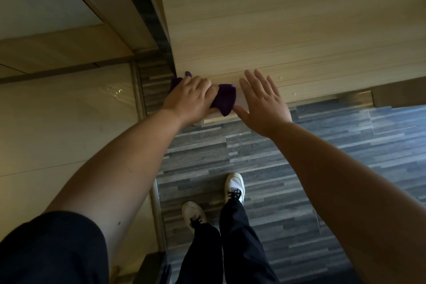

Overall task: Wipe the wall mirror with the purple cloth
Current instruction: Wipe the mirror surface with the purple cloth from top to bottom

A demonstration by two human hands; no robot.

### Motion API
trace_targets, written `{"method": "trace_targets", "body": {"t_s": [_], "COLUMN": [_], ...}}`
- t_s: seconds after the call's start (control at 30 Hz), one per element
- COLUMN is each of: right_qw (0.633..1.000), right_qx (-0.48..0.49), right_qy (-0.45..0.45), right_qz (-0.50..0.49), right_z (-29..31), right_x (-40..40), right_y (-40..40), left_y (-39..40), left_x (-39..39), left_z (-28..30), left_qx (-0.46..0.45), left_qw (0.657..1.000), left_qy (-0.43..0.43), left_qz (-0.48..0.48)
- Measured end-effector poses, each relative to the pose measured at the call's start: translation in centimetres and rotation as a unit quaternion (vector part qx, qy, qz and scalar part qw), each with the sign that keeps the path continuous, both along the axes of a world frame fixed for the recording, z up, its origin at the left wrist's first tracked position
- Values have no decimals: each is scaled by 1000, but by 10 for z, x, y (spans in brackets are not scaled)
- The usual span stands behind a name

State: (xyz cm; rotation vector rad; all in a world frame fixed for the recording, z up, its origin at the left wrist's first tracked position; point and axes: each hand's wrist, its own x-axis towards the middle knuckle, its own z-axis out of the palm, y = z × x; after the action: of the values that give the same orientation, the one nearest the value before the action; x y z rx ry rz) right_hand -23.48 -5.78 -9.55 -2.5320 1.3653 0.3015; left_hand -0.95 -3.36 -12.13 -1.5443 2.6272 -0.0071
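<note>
My left hand (191, 97) grips the bunched purple cloth (225, 99) against the lower left corner of a pale wooden panel (276, 30). Cloth shows on both sides of the fist. My right hand (262, 101) lies just right of the cloth, fingers straight and spread, palm toward the panel's lower edge, thumb close to the cloth. A glossy pale surface (69, 122) with a bright glint fills the left side; I cannot tell whether it is the wall mirror.
A grey striped plank floor (299, 168) lies below, with my two white shoes (235, 187) and dark trousers on it. A dark vertical strip (149, 14) runs between the wooden panel and the left wall surfaces.
</note>
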Motion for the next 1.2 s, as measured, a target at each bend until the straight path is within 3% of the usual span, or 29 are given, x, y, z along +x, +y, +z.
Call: {"method": "trace_targets", "body": {"t_s": [0.27, 0.57, 0.9, 1.2], "right_qw": [999, 982, 924, 862], "right_qx": [-38, -167, -340, -451], "right_qy": [-4, -85, -158, -198], "right_qz": [5, 33, 75, 121], "right_z": [71, 281, 517, 641], "right_x": [27, 93, 164, 236], "right_y": [-7, -20, 1, 26], "left_y": [0, 5, 52, 109], "left_x": [28, 95, 163, 221], "left_z": [75, 310, 564, 684], "left_qx": [-128, -278, -459, -559], "left_qw": [989, 953, 873, 800], "left_qy": [40, -6, -57, -124], "left_qz": [55, 121, 154, 180]}}
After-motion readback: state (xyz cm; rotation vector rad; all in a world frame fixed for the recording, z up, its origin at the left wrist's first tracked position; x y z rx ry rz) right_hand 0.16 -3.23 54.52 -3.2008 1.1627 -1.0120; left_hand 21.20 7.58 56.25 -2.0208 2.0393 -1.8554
